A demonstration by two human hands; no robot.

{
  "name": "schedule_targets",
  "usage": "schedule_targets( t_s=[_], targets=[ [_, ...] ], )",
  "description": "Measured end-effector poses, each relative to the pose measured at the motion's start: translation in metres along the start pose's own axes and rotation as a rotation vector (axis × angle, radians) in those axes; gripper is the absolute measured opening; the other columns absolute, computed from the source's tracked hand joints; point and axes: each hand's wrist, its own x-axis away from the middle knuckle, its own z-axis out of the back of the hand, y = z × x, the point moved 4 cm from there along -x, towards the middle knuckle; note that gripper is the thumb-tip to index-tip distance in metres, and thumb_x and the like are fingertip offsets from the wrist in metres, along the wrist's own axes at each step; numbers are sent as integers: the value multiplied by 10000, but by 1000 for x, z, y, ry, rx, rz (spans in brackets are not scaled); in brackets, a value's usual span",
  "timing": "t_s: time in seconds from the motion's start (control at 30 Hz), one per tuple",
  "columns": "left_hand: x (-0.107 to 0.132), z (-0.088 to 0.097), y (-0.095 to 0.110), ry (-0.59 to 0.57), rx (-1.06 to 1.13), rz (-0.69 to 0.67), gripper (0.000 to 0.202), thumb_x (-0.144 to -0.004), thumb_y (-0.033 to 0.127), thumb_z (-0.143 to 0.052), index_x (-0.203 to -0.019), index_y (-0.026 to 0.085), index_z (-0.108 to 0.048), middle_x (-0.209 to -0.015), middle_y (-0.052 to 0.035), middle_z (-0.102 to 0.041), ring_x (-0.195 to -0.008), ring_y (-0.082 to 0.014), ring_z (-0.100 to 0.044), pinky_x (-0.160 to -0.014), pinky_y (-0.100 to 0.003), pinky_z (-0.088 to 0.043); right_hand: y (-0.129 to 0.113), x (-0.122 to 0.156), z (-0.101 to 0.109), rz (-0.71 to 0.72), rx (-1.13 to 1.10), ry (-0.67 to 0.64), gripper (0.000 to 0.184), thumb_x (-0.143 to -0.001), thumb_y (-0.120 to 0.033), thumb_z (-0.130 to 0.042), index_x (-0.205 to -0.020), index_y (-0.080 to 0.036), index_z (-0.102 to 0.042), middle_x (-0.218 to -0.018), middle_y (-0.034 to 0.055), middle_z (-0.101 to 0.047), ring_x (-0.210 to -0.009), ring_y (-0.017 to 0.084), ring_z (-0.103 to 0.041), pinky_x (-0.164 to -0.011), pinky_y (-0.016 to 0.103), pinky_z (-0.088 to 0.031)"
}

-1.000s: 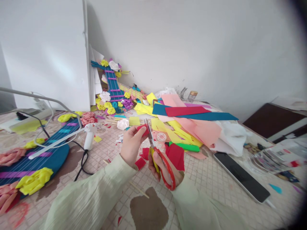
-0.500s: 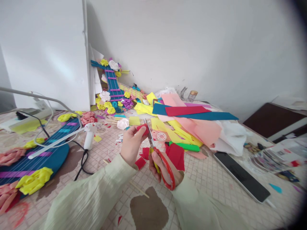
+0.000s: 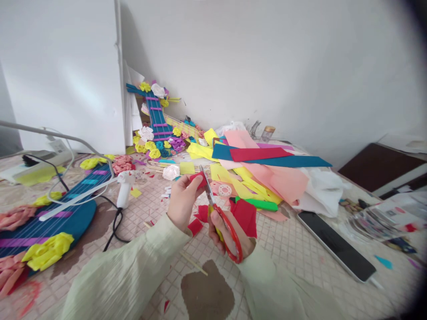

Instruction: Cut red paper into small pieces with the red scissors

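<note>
Evidently, the right hand (image 3: 227, 229) is wrapped round the scissors (image 3: 210, 194), their blades at the edge of the red paper (image 3: 196, 177); contact cannot be confirmed. The left hand (image 3: 181, 201) pinches that paper above the surface (image 3: 276, 262), presumably to hold it firm against the blades. The piece appears small, bright, partly hidden by fingers. Beyond lie loosely stacked paper strips (image 3: 260, 154); farther back, a flower-trimmed guitar (image 3: 158, 116) leans.

Scissors (image 3: 215, 206) in the right hand (image 3: 230, 229): shiny metal blades (image 3: 207, 189), slick red plastic handle (image 3: 239, 249). Red piece (image 3: 194, 177) in the left hand (image 3: 180, 200) looks like matt crepe paper. Left of the grip, smooth white plastic glue gun (image 3: 123, 194); right, glossy-screened phone (image 3: 336, 246).
</note>
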Motion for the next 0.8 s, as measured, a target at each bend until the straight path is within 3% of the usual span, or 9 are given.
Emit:
schedule_targets(
  t_s=[0.17,0.27,0.5,0.67,0.8],
  targets=[
    [1,-1,-1,-15,17,6,206,-610,259,-739,-668,125,-593,-712,-4,-631,-728,-130,-612,-824,-335,-499,3,-4,-1,136,-116,-23,578,-729,-750,-406,-668,-176,-424,-538,-33,-407,-381,49,-361,-339,182,-264],
    [2,-1,0,-20,4,-6,212,-610,276,-751,-670,129,-610,-729,4,-621,-745,-120,-598,-810,-309,-498,3,-6,1,143,-199,-9,568,-740,-737,-418,-736,-171,-464,-553,-29,-429,-391,57,-378,-351,186,-288],
    [2,0,-4,-37,-122,14,234,-636,357,-740,-689,152,-640,-711,18,-598,-667,-100,-547,-624,-231,-477,4,-13,14,137,-386,124,511,-736,-677,-509,-806,-171,-483,-554,-48,-444,-370,56,-382,-340,189,-296],
    [8,-5,-7,-82,-189,28,203,-623,344,-747,-661,163,-664,-678,17,-615,-651,-103,-544,-633,-226,-453,3,-18,23,253,-366,243,319,-742,-458,-636,-754,-175,-489,-478,-67,-420,-356,61,-375,-352,197,-307],
    [18,-12,-11,-159,-231,62,179,-637,330,-737,-658,159,-690,-695,-9,-660,-650,-127,-575,-668,-256,-457,3,-18,28,329,-357,310,282,-751,-423,-632,-817,-179,-508,-434,-73,-423,-352,72,-384,-370,205,-316]
  ],
)
